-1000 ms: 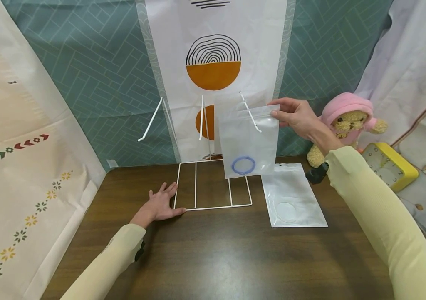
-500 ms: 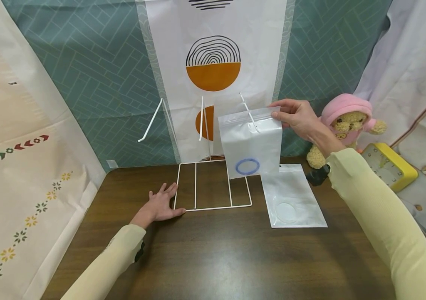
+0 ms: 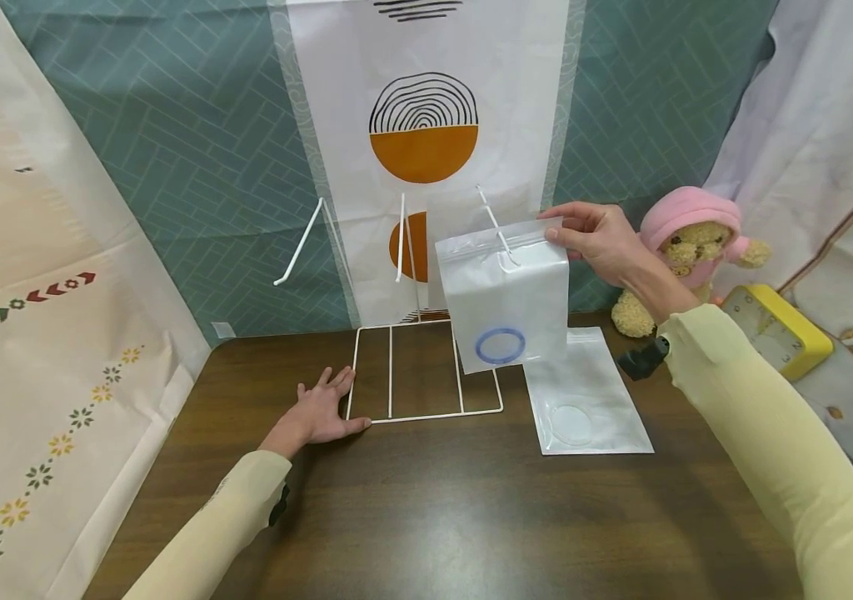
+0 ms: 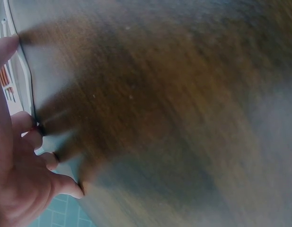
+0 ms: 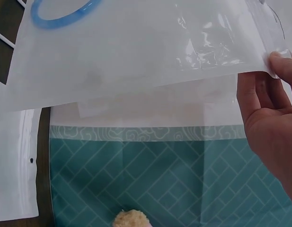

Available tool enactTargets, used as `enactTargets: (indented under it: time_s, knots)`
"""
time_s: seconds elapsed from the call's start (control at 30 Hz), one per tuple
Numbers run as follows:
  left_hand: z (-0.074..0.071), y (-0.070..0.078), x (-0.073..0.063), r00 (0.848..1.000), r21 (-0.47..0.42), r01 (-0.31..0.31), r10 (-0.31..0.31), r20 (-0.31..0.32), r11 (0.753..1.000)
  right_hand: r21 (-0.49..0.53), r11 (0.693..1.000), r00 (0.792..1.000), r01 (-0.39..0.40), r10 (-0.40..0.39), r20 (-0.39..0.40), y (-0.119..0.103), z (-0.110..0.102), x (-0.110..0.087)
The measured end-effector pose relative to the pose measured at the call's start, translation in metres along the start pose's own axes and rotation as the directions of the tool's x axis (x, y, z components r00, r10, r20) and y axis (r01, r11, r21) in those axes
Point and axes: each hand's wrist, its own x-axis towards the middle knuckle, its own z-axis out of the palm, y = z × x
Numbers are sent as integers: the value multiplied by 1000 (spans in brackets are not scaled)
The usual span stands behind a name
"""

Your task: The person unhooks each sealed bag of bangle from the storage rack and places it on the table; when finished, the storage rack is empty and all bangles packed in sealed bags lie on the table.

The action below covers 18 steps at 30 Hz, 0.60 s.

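Observation:
My right hand point(image 3: 597, 242) pinches the top right corner of a translucent white zip bag point(image 3: 505, 304) between thumb and fingers. A blue ring point(image 3: 500, 345) shows near the bag's bottom. The bag hangs tilted at the right prong point(image 3: 490, 212) of a white wire rack point(image 3: 437, 417), and that prong overlaps its top. In the right wrist view, the thumb point(image 5: 280, 64) presses on the zip end. My left hand point(image 3: 325, 410) rests with spread fingers on the table at the left side of the rack's base, touching the wire. Two more prongs, left point(image 3: 299, 244) and middle point(image 3: 401, 237), carry nothing.
A second zip bag point(image 3: 584, 379) lies flat on the brown table point(image 3: 426, 508), right of the rack. At the back right are a plush bear point(image 3: 689, 242) in pink and a yellow clock point(image 3: 779, 329). A patterned cloth point(image 3: 246, 158) hangs behind the rack.
The bag in my right hand has tipped, its left side lower, and its bottom edge has come down and forward. My left hand has stayed on the rack's base.

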Motion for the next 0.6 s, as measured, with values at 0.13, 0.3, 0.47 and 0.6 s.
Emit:
enactTargets:
  time_s: [0.13,0.3,0.47,0.6]
  knots:
    - [0,0,0,1000,3,3,-3,7,1000,74,997,1000,15,-16,22,0,-1,-4]
    - [-1,0,0,1000,5,3,-3,8,1000,101,995,999,24,-28,41,-3,-3,-11]
    - [-2,1,0,1000,6,3,-3,7,1000,86,995,996,52,-57,64,-6,-3,-18]
    - [-3,2,0,1000,10,4,-4,9,1000,90,994,994,68,-76,80,-7,-4,-22]
